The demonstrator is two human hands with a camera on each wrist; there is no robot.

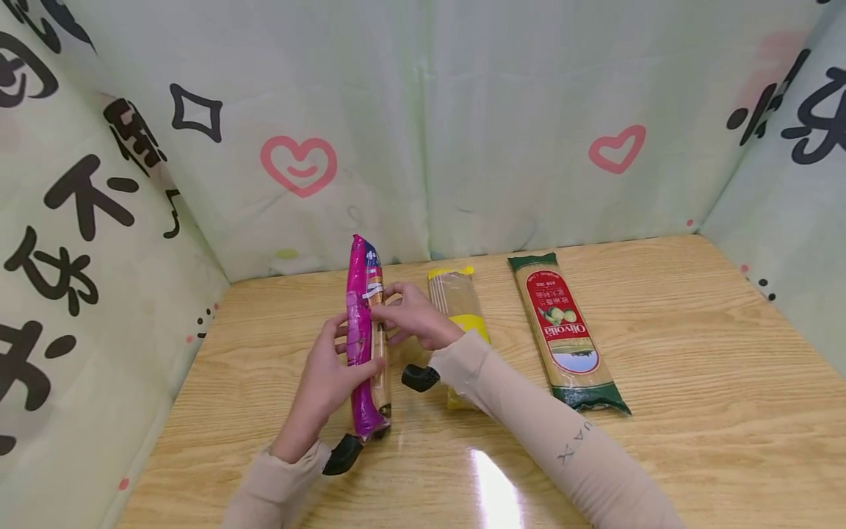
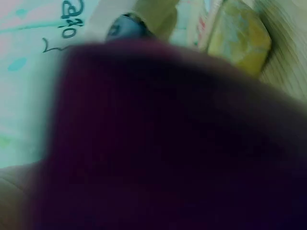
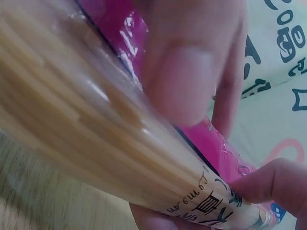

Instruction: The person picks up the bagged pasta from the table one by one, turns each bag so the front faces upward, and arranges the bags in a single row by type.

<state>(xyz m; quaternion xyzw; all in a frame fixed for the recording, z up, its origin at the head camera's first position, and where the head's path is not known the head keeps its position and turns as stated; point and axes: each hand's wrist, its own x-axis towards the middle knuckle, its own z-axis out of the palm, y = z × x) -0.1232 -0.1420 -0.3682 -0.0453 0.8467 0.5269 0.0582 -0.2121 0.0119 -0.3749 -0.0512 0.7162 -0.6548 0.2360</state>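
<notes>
A magenta bag of dried noodles [image 1: 360,338] with a clear side stands tilted up on the left part of the table. My left hand [image 1: 330,375] grips its lower half, thumb across the clear side. Higher up, my right hand [image 1: 413,316] pinches the bag's right edge near its printed label. Pale straight noodles [image 3: 86,110] show through the clear film in the right wrist view, with fingers on the bag. The dark magenta bag [image 2: 144,134] fills most of the left wrist view, hiding the left fingers.
Just right of my right hand lies a yellow-and-clear noodle pack [image 1: 459,294], partly behind the forearm. Farther right lies an Olivoilà pasta pack [image 1: 562,323] with green ends and a red label. Printed curtains [image 1: 423,147] wall in the wooden table [image 1: 694,353].
</notes>
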